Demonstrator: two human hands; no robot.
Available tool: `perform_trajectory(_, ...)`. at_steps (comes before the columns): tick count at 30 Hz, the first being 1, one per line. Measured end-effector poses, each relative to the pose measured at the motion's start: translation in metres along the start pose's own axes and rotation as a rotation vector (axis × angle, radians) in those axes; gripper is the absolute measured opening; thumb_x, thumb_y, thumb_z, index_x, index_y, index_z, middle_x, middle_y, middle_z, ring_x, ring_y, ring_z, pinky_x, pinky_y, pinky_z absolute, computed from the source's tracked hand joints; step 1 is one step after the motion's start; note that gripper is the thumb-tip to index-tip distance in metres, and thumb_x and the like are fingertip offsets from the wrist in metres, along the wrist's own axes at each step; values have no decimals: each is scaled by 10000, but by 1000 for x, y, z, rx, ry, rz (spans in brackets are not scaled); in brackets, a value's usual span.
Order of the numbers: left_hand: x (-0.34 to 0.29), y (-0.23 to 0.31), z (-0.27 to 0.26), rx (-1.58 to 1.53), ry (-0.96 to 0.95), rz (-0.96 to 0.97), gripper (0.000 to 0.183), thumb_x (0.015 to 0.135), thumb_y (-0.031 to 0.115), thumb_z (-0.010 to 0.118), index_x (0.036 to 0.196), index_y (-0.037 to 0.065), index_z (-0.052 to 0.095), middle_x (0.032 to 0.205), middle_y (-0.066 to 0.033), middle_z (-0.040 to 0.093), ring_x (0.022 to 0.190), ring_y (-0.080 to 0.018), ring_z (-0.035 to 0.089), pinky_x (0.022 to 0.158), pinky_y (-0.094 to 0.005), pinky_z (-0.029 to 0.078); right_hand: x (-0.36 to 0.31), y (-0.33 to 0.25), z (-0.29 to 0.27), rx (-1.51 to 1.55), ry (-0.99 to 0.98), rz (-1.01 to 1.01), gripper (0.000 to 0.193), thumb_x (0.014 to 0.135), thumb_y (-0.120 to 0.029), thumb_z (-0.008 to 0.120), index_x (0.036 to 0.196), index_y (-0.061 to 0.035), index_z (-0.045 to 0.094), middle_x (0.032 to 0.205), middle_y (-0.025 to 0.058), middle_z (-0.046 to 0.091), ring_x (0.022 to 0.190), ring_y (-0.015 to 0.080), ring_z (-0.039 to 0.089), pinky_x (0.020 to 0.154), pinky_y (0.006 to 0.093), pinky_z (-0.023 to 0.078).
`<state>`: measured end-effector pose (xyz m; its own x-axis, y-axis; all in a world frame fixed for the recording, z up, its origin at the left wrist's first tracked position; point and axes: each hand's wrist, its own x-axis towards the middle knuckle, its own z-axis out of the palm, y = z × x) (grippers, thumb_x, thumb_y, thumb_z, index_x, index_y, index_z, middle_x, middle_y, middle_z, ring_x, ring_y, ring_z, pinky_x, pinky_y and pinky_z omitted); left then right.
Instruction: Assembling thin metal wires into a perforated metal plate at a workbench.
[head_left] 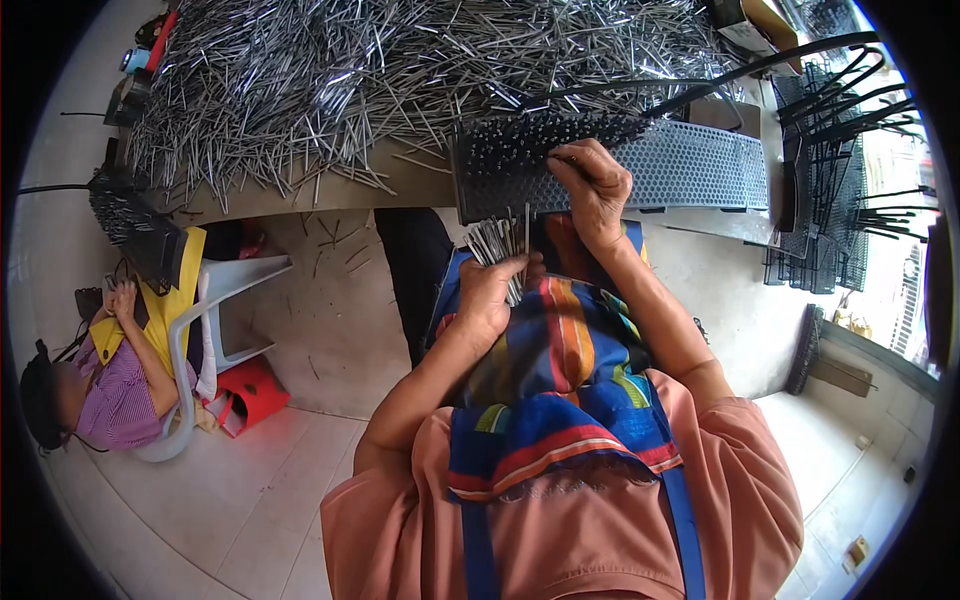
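Observation:
My left hand (484, 300) is closed around a bundle of thin metal rods (492, 242), held upright in front of the apron. One rod stands a little apart on the bundle's right side. At the table edge, my right hand (598, 192) is over a dark perforated rack (705, 168), its thumb and fingers pinched together near the holes. Whatever is between those fingertips is too small to make out. Dark rod ends (535, 140) stand packed in holes on the rack's left and far part, while bare holes show on its right.
A large heap of loose metal rods (400, 70) covers the table. Racks with black hooked bars (840, 150) stand at the right. To the left, another person (125, 380) sits by a grey plastic chair (185, 350), near a red bag (248, 395). Stray rods lie on the floor.

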<state>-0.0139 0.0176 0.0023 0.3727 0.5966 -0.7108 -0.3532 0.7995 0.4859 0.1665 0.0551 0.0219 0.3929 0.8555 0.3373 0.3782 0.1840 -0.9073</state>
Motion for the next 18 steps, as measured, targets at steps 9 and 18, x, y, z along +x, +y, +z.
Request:
perform_trajectory(9, 8, -7, 3, -22, -22, -28, 211, 833, -66, 626, 1035, -28, 673, 915, -174, 724, 757, -254, 714, 657, -350, 583, 10, -12, -5, -213, -34, -42, 116, 738, 15, 737, 844, -8, 696, 771, 89, 642, 689, 179, 627, 626, 279, 481)
perform_trajectory(18, 7, -3, 0, -12, -33, 49, 231, 834, -68, 638, 1056, -15, 672, 922, -149, 718, 771, -236, 708, 688, -345, 598, 11, -15, 4, -137, -48, -117, 112, 748, 7, 749, 847, -7, 697, 781, 94, 655, 653, 223, 641, 585, 303, 490)
